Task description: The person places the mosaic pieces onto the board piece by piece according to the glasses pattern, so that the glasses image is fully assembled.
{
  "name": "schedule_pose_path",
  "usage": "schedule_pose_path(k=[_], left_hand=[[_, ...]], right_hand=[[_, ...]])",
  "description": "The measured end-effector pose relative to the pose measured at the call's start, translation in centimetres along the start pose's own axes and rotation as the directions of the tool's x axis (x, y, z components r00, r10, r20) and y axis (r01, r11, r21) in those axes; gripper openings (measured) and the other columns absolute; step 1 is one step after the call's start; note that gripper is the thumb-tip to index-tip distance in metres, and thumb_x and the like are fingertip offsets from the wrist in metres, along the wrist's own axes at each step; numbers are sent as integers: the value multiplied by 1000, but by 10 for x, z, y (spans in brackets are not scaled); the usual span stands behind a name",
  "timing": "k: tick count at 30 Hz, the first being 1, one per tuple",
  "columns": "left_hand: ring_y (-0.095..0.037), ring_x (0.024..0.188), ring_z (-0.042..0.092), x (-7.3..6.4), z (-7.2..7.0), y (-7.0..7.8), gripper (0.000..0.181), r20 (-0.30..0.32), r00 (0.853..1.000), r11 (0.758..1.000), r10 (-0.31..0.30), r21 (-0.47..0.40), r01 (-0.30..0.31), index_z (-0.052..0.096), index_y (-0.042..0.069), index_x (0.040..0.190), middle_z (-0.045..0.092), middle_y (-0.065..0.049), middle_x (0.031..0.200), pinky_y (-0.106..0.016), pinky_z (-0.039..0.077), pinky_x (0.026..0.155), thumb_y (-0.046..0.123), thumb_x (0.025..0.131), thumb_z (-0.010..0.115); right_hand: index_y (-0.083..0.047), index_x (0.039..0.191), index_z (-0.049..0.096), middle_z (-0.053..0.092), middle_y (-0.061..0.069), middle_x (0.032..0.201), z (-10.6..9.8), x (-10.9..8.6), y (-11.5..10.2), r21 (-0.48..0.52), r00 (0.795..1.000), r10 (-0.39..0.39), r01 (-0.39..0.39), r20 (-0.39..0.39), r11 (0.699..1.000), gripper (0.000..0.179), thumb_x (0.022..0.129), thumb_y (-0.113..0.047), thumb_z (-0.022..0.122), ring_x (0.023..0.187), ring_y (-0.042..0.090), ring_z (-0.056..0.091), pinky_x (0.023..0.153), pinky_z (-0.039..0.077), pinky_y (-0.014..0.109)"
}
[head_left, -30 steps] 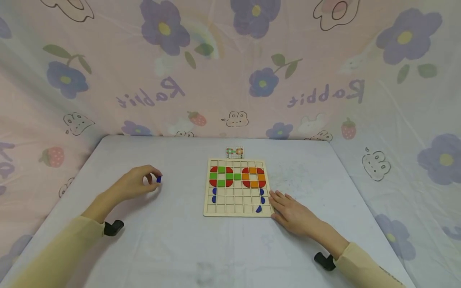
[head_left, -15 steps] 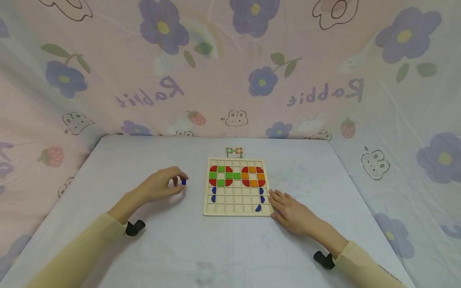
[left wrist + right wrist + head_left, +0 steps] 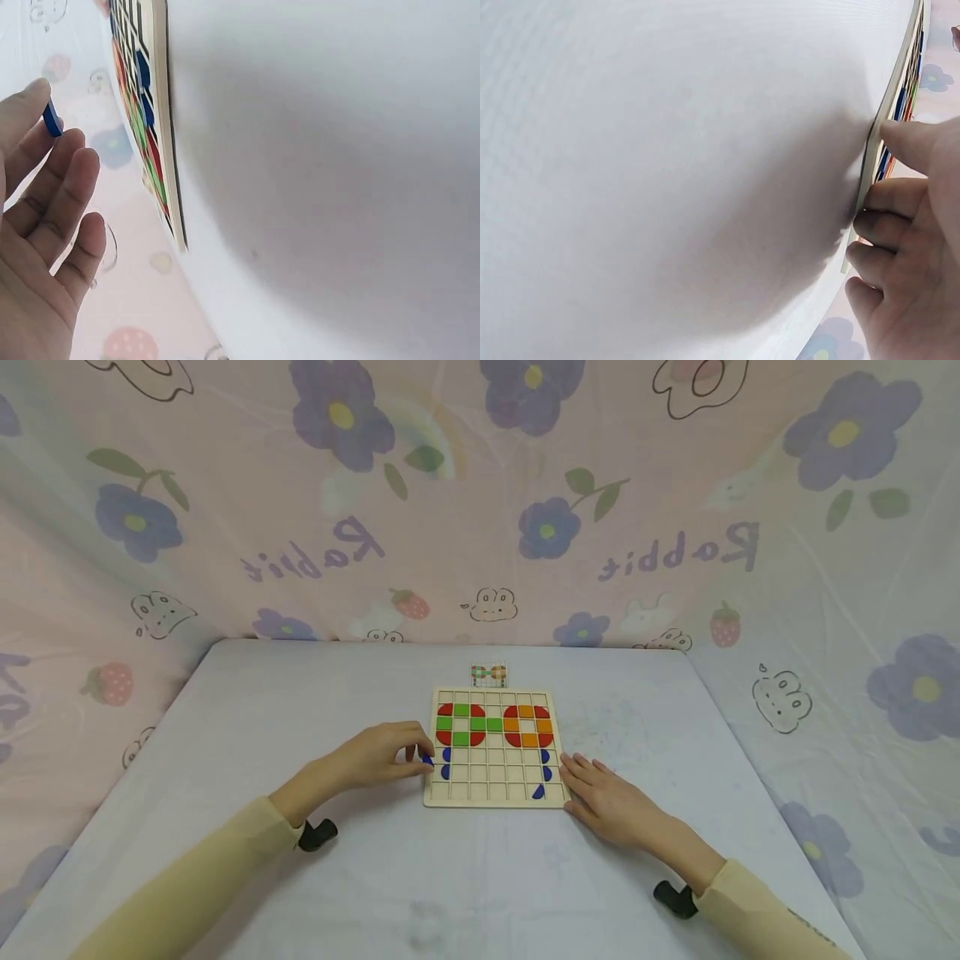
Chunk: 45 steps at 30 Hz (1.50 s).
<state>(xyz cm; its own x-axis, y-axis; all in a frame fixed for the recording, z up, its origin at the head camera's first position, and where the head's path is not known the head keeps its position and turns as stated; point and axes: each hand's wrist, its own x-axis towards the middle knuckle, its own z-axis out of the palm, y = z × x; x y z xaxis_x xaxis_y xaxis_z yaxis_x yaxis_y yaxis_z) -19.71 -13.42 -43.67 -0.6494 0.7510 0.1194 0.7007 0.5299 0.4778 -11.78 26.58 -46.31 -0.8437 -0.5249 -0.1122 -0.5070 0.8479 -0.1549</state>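
Between thumb and index finger, my left hand (image 3: 382, 753) pinches a small blue tile (image 3: 51, 118) at the left edge of a wooden grid board (image 3: 480, 790). In the left wrist view the tile is held up, apart from the board. My right hand (image 3: 611, 802) lies with its fingers fairly straight, touching the board's right edge. Red, green and orange tiles form two rings on the board, joined by a green tile (image 3: 494, 725). Blue tiles sit below each ring, among them a blue tile (image 3: 538, 792) lying askew at the lower right.
A small pattern card (image 3: 489, 675) lies just behind the board, showing two similar coloured rings. The white table (image 3: 337, 893) reaches back to a flower-print cloth (image 3: 465, 527) hanging behind and at both sides.
My left hand has moved right with the blue tile, from well left of the board to its left edge. The right hand has stayed at the board's right edge.
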Motion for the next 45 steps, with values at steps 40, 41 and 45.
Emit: schedule_pose_path(k=[40, 41, 45], left_hand=[[-6, 76, 49, 36, 42, 13, 22, 168, 968, 957, 188, 189, -219, 76, 18, 100, 58, 6, 95, -21, 45, 70, 37, 91, 82], [-6, 76, 49, 35, 42, 12, 22, 169, 968, 958, 184, 188, -215, 76, 18, 101, 58, 6, 95, -21, 45, 70, 37, 91, 82], [-6, 77, 49, 33, 41, 12, 20, 174, 970, 963, 170, 179, -201, 76, 18, 103, 58, 6, 96, -22, 46, 71, 35, 93, 80]], right_hand=[[3, 154, 46, 36, 19, 164, 0, 0, 1, 8, 1000, -5, 5, -2, 1000, 62, 105, -31, 63, 152, 40, 33, 120, 31, 58], [3, 153, 46, 36, 19, 164, 0, 0, 1, 9, 1000, -6, 6, -2, 1000, 61, 105, -31, 63, 152, 40, 33, 120, 31, 58], [3, 153, 46, 36, 19, 164, -1, 0, 0, 13, 1000, -7, 7, 0, 1000, 61, 105, -30, 63, 152, 40, 33, 120, 31, 58]])
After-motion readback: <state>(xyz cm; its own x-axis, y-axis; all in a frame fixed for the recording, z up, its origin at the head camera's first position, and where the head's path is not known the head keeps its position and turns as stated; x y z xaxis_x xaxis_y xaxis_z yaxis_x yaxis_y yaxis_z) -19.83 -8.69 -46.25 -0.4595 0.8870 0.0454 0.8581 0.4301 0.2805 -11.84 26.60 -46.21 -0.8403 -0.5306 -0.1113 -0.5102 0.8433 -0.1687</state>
